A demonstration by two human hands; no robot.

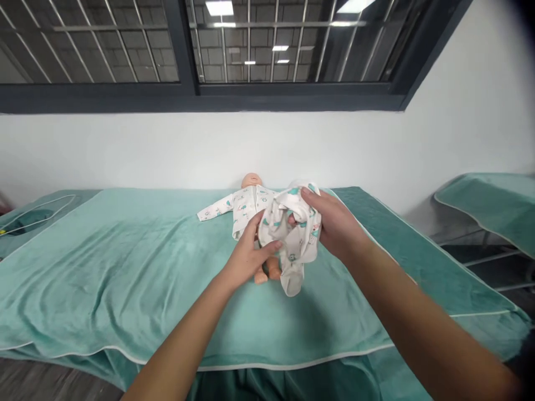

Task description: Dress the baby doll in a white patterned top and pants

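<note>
Apparently a care-training room: clothed doll on a teal-draped bed, similar bed nearby, barred window behind.

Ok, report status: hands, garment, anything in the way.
Left hand and right hand gripping patterned garment, bunched, above green sheet. Doll lying beyond, wearing patterned top. Garment partly blocks view of doll.

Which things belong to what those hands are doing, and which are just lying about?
In use:
patterned garment, held by left hand and right hand
doll in a patterned top
green cover beneath

Lying about:
white loop, far left
green-draped surface, far right
</note>
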